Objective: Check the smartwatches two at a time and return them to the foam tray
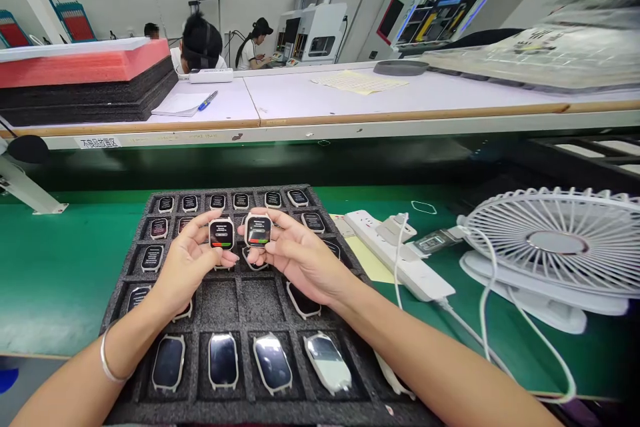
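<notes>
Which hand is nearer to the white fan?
The right. The right hand holds a watch over the foam tray, left of the fan; the left hand, also holding a watch, is farther left of it.

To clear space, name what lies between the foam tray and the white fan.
In the head view: a yellow sheet, white power strip, adapter, small device and white cable.

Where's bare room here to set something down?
Bare green tabletop lies left of the foam tray, beside the white stand. Two empty tray pockets sit behind the front watches. The right is crowded: power strip, cables, fan.
</notes>
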Action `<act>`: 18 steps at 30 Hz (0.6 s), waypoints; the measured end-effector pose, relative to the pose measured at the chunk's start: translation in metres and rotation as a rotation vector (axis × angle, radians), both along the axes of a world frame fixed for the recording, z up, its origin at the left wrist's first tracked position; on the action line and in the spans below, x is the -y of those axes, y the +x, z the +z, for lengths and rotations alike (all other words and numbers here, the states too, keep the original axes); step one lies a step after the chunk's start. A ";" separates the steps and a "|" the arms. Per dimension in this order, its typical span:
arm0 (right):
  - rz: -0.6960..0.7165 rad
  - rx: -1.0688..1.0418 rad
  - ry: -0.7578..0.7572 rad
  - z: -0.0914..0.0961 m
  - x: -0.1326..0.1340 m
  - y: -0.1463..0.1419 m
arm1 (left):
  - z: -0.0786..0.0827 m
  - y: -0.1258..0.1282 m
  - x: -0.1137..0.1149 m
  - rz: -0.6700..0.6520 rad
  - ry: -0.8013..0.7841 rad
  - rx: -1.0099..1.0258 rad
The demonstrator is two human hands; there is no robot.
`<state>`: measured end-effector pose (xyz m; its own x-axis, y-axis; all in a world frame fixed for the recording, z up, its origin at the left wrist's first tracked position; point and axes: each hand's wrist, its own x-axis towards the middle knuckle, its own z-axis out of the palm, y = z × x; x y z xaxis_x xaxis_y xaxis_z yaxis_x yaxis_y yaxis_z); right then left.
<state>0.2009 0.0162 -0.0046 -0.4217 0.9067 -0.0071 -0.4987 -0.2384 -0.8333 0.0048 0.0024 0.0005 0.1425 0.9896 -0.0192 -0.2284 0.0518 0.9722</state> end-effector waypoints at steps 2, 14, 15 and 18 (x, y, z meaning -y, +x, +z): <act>0.009 0.000 0.003 0.000 0.000 0.000 | -0.002 0.000 -0.001 -0.014 0.019 0.005; 0.025 0.008 0.027 -0.001 0.002 0.000 | -0.001 0.000 0.000 -0.007 0.069 -0.006; 0.025 0.009 0.030 -0.001 0.002 0.000 | -0.001 0.000 0.000 -0.007 0.072 -0.008; 0.024 0.011 0.035 0.000 0.002 0.000 | -0.001 -0.001 0.000 -0.012 0.074 -0.011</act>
